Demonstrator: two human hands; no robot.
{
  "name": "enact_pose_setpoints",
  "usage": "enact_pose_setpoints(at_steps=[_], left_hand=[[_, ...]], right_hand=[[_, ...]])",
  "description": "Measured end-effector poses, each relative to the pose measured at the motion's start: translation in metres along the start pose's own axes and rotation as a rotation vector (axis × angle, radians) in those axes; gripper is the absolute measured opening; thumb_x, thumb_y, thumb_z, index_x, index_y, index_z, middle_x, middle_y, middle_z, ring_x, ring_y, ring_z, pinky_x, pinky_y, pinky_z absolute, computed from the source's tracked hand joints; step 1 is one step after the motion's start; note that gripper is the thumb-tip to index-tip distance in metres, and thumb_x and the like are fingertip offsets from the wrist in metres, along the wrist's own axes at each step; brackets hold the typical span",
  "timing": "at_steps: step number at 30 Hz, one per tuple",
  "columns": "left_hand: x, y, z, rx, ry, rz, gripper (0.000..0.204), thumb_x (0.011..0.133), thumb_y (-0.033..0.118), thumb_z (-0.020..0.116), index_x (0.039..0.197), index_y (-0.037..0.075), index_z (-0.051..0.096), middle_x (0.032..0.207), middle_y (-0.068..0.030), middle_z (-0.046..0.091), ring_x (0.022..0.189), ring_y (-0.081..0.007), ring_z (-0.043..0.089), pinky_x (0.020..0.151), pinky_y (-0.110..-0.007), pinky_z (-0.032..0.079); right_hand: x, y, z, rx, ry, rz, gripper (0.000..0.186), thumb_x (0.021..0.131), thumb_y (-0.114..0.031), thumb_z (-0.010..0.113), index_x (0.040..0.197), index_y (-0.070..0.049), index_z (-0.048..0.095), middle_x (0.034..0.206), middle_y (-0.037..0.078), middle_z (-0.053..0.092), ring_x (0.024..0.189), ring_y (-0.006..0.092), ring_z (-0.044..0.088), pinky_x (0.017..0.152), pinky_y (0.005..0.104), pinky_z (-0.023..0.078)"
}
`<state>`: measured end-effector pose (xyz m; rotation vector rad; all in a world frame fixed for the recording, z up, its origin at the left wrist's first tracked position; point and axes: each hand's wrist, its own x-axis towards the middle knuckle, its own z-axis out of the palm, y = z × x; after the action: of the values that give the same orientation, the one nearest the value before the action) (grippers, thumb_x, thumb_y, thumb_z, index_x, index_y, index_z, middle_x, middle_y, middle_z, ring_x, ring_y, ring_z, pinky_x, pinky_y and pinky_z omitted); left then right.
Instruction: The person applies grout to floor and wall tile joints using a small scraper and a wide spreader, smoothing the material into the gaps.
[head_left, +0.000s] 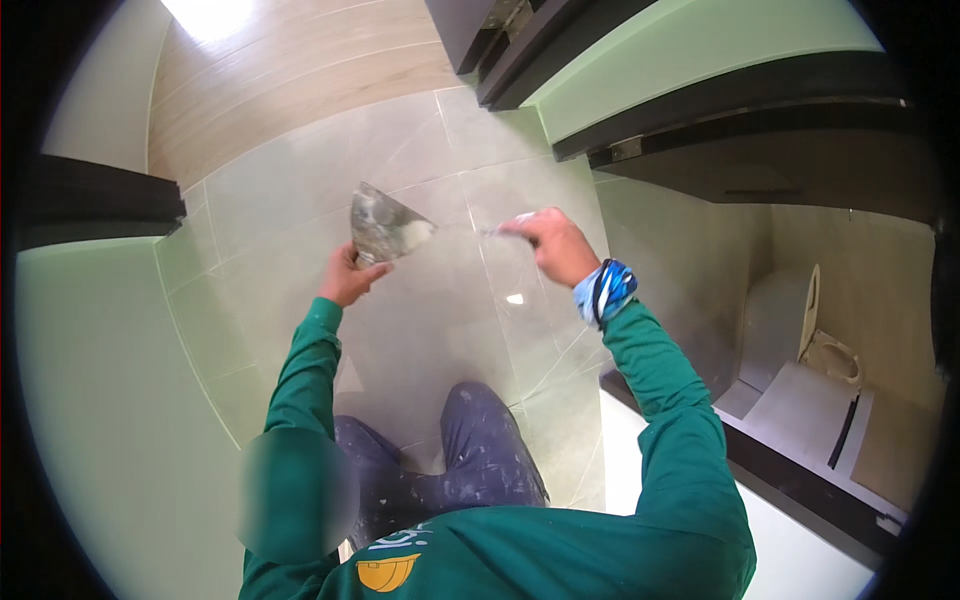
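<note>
My left hand (347, 276) is closed on the lower edge of a grey, putty-smeared triangular piece (378, 228). A white lump of putty (414, 235) sits near its right corner. Across from it, my right hand (562, 247) grips a slim tool (491, 232) with the index finger stretched along it. The tool's tip points left toward the smeared piece and is blurred, so its exact shape and whether it touches the putty cannot be told. Both hands are held out above the tiled floor, a short gap apart.
Grey floor tiles (400, 330) lie below, with wood-look flooring (300, 80) beyond. A dark door frame (110, 200) stands left. At right, a dark doorway (760, 150) opens onto a room with a toilet (832, 355). My paint-spotted trousers (490, 440) show below.
</note>
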<state>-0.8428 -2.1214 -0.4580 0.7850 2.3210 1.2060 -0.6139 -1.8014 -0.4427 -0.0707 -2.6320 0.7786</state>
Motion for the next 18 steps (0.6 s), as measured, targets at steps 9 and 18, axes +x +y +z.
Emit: enact_pose_setpoints(at_steps=[9, 18], left_hand=[[0.071, -0.073, -0.005, -0.191, 0.180, -0.140, 0.022, 0.081, 0.010, 0.068, 0.100, 0.000, 0.064, 0.072, -0.0062, 0.064, 0.049, -0.0146, 0.059, 0.044, -0.032, 0.048], [0.052, -0.071, -0.018, -0.261, 0.107, -0.153, 0.008, 0.081, 0.004, 0.063, 0.087, -0.001, 0.061, 0.061, -0.0052, 0.060, 0.043, -0.0147, 0.055, 0.040, -0.031, 0.043]], right_hand=[[0.066, 0.175, 0.022, -0.294, 0.182, 0.444, 0.043, 0.089, -0.004, 0.055, 0.128, -0.016, 0.069, 0.116, 0.017, 0.072, 0.106, 0.0399, 0.067, 0.093, 0.0505, 0.054], [0.098, 0.187, 0.052, -0.468, 0.049, 0.591, 0.042, 0.089, -0.007, 0.053, 0.128, -0.010, 0.069, 0.118, 0.016, 0.072, 0.110, 0.0386, 0.067, 0.094, 0.0497, 0.055]])
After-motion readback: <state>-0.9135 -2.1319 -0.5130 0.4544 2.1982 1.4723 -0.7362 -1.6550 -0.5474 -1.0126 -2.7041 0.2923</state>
